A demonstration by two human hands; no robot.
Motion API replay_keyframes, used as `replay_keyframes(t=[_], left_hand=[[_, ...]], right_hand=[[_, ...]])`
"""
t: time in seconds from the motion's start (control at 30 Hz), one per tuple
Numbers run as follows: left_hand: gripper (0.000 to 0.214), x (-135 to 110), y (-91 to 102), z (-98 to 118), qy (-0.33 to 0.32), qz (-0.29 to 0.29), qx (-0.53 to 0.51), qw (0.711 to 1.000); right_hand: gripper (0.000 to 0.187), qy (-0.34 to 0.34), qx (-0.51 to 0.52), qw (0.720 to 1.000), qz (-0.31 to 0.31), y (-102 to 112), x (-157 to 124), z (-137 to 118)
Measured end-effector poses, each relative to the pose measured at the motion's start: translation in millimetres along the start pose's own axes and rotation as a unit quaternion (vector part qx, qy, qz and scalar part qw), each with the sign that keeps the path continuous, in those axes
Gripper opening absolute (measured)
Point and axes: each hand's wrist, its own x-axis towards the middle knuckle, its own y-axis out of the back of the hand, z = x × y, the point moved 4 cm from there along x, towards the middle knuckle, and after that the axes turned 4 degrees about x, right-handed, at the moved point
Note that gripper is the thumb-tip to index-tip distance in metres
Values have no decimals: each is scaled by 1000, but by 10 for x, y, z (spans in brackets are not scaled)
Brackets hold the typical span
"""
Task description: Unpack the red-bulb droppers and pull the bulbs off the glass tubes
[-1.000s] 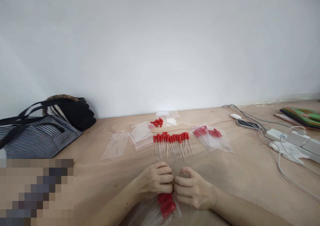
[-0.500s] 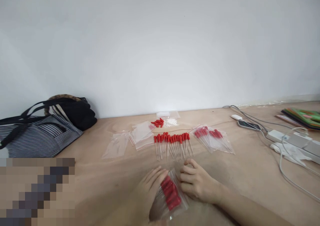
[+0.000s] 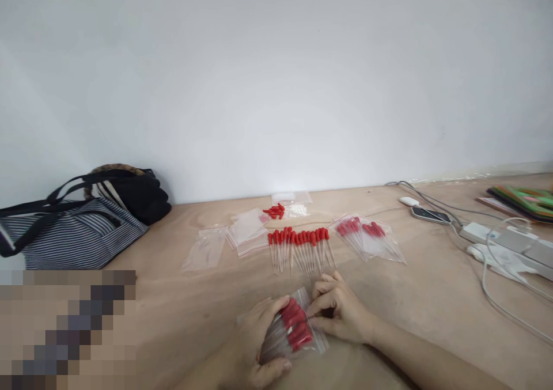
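Observation:
A clear zip bag [image 3: 318, 337] holds several glass droppers with red rubber bulbs [image 3: 296, 321], low in the middle of the view. My left hand [image 3: 253, 335] is wrapped round the glass end of the bag, thumb at the near side and fingers at the far side. At the bag's zip edge, my right hand [image 3: 339, 308] has its thumb and bent fingers pinched on the plastic. Just beyond both hands, a row of loose red-bulbed droppers [image 3: 302, 239] lies on the wooden table, glass tips toward me.
Flat zip bags [image 3: 207, 246] lie left of the row, and filled bags [image 3: 367, 237] to its right. Loose red bulbs [image 3: 274, 211] and glass tubes [image 3: 297, 209] lie behind. A striped bag [image 3: 73, 234] stands left; a phone [image 3: 431, 215], cables and a power strip [image 3: 505, 240] lie right.
My right hand's thumb and fingers have come onto the bag's zip edge. My left thumb now shows at the near side of the bag, which has turned slightly.

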Motion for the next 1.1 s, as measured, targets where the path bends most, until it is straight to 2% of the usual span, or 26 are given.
replay_keyframes(t=[0.1, 0.2, 0.3, 0.4, 0.53, 0.73, 0.83, 0.97, 1.1], left_hand=[[77, 2, 5, -2, -9, 2, 2, 1000], [72, 10, 15, -19, -9, 9, 9, 1000], [72, 11, 12, -34, -4, 9, 7, 1000], [71, 16, 17, -37, 2, 16, 1, 1000], [63, 44, 34, -21, -11, 19, -6, 1000], [61, 70, 27, -6, -1, 10, -40, 999], [58, 69, 13, 3, 8, 5, -32, 999], [49, 86, 21, 43, 0, 4, -47, 999], [42, 92, 39, 74, 0, -7, -61, 998]], right_hand=[[26, -16, 23, 999, 24, -20, -4, 55], [31, -20, 46, 998, 24, -20, -5, 73], [35, -14, 39, 999, -9, -5, 4, 45], [47, -3, 11, 998, -57, -1, 19, 11], [61, 1, -11, 998, -62, -8, 50, -5], [45, -3, -16, 999, -32, -63, 124, -55], [41, -1, -41, 998, -39, -85, 172, -91], [42, 44, -84, 993, -69, -102, 196, -162], [38, 87, -112, 988, -68, -78, 175, -234]])
